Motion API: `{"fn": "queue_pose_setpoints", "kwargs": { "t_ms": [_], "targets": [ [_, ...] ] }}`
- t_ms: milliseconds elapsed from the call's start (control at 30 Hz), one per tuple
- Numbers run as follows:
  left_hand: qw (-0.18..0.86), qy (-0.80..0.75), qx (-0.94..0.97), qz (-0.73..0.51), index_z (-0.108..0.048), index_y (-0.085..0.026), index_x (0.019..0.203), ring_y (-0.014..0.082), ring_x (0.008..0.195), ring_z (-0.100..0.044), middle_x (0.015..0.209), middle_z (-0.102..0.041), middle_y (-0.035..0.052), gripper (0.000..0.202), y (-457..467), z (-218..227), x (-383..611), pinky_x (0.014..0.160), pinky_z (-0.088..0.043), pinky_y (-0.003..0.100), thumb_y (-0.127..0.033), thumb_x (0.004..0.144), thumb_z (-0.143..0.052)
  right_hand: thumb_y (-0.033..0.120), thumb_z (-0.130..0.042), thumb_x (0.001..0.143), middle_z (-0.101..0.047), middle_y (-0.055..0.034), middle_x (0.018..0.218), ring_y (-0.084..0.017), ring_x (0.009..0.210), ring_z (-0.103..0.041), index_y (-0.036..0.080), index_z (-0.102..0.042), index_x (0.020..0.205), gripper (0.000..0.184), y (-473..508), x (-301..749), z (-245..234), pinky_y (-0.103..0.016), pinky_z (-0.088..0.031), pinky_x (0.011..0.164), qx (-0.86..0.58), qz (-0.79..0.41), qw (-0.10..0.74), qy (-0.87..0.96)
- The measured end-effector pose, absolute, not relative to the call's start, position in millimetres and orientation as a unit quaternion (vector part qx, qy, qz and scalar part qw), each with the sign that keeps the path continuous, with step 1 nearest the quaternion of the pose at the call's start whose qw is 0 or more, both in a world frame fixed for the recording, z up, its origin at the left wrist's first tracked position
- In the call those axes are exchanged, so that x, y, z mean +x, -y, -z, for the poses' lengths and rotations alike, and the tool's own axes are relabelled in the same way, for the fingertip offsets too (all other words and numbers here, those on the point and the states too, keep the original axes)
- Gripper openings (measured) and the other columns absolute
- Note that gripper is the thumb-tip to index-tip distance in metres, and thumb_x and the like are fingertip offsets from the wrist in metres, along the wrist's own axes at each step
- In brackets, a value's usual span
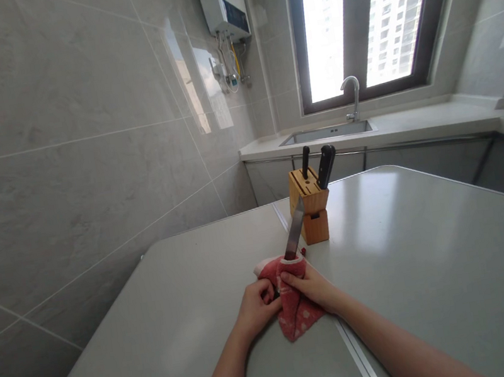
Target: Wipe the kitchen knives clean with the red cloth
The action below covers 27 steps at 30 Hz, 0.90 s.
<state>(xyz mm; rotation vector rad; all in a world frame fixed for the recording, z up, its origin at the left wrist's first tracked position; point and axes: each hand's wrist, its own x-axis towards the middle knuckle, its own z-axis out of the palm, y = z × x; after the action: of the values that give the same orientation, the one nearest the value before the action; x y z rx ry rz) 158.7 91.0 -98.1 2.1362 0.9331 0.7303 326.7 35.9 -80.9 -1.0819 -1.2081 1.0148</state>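
Note:
A knife (295,230) points up and away from me, its bare blade tip rising out of a folded red cloth (295,309) with pale spots and a white edge. My right hand (314,286) is closed on the cloth, which wraps the lower blade, with the thumb lying on top. At the cloth's left side, my left hand (257,305) has its fingers curled around what seems to be the knife's handle, of which only a dark bit shows. Just beyond the blade stands a wooden knife block (315,220) holding black-handled knives (325,165).
The pale table (197,324) has a metal seam running under the right forearm. A tiled wall (87,176) borders the left. Behind the table are a counter (432,116), a sink (329,132), a faucet (353,96) and a window (345,21). A water heater (222,2) hangs high.

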Motion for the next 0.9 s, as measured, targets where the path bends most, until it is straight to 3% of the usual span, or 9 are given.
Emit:
{"fn": "queue_pose_setpoints", "kwargs": {
  "t_ms": [467,733,900],
  "targets": [
    [0.284,-0.369,0.833,-0.298,-0.035,-0.018,0.054,0.0087,0.052,-0.033,0.052,-0.037,-0.0062,0.029,-83.3,91.7,159.7,0.050,-0.022,0.021,-0.027,0.067,-0.059,0.050,-0.063,0.073,-0.068,-0.0040,0.084,-0.023,0.084,-0.062,0.018,-0.063,0.088,0.035,-32.6,324.4,74.6,-0.039,-0.048,0.083,-0.446,-0.437,0.569,0.535],
    [0.293,-0.365,0.832,-0.298,-0.035,-0.018,0.055,0.0084,0.051,-0.032,0.052,-0.037,-0.0062,0.030,-82.2,90.3,160.4,0.049,-0.023,0.021,-0.028,0.069,-0.060,0.048,-0.062,0.074,-0.068,-0.0053,0.088,-0.025,0.092,-0.061,0.019,-0.064,0.092,0.034,-33.2,326.1,77.0,-0.040,-0.048,0.085,-0.448,-0.434,0.571,0.534],
    [0.301,-0.353,0.838,-0.288,-0.046,-0.016,0.059,0.0088,0.052,-0.033,0.054,-0.040,-0.0053,0.025,-81.1,90.3,160.5,0.049,-0.024,0.021,-0.032,0.074,-0.059,0.049,-0.061,0.075,-0.069,-0.0061,0.090,-0.026,0.093,-0.062,0.019,-0.065,0.090,0.035,-32.8,326.0,76.2,-0.042,-0.048,0.086,-0.446,-0.439,0.564,0.539]
  ]
}}
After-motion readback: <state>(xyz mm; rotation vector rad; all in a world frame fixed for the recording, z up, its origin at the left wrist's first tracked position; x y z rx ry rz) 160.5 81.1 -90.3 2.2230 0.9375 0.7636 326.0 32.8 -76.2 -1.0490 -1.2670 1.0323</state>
